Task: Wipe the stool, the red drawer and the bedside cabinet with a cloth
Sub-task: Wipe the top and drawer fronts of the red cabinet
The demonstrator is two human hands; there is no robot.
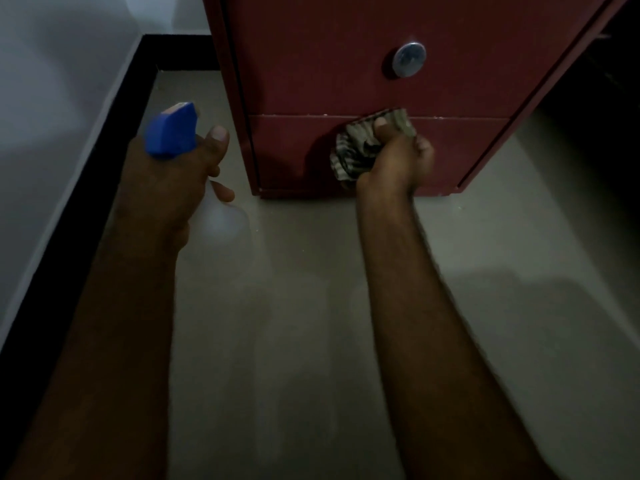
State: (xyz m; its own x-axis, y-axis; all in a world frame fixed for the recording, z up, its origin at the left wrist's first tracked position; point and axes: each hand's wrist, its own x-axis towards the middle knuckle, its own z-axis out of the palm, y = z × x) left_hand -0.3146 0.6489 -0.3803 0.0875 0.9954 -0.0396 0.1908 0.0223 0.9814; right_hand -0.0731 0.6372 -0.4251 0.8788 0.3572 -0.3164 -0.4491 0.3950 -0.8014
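Red drawer (pixel 460 150) being wiped
The cloth (pixel 351 152) is gripped against it by the right hand (pixel 396 164), a spray bottle (pixel 171 131) by the left hand (pixel 173 181); stool unseen.

Cloth (pixel 360 147) against red drawer (pixel 467 154), spray bottle (pixel 173 133) aside

The red drawer (pixel 467 157) has a smooth, matt front, and the knob (pixel 409 59) above it is shiny metal. The cloth (pixel 353 150) is crumpled fabric; the spray bottle (pixel 171 131) has a blue plastic head and a cloudy body.
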